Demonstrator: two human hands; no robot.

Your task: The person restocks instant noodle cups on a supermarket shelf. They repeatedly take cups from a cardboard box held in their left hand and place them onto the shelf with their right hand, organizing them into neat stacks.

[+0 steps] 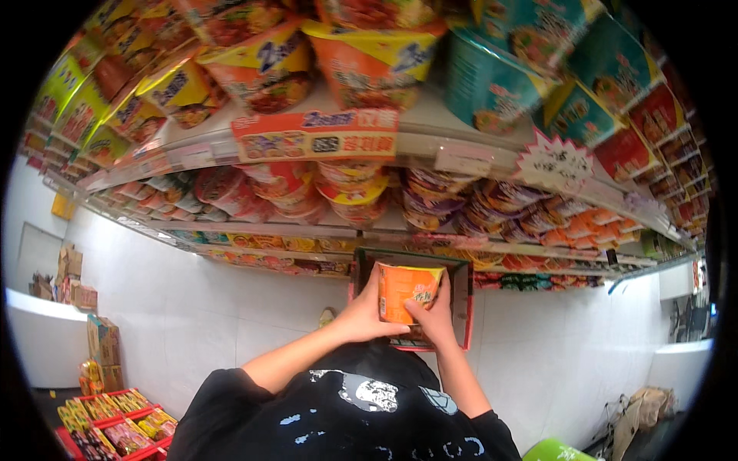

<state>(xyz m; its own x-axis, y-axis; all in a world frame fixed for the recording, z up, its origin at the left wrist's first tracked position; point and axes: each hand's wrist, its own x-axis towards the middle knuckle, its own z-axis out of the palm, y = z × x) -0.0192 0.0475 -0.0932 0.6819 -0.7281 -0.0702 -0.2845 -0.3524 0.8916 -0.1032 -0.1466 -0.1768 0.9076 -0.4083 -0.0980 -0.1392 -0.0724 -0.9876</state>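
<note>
Between the shopper's two hands, just over the mouth of a dark basket (470,311) with red edges, was an orange instant-noodle cup (398,290) with a yellow strip near its top. The left hand (365,313) pressed against the cup's left side, its thumb stretched along the lower edge. From the other side, the right hand (437,316) clasped it, thumb laid on the printed front and fingers at the right wall, so the cup was pinched between both. I could see bare forearms running back to a black T-shirt (338,430) with pale prints. Beyond the basket rose the store shelves: big orange bowls (377,65) on the upper one, teal bowls (492,86) to their right, and an orange-red promotional strip (315,137) along its front edge. Purple cups (429,198) were packed on the level below. Farther out, over the pale floor (231,315), cardboard boxes (104,340) were stacked at the left, and red trays (104,416) of packets stood nearer the shopper.
</note>
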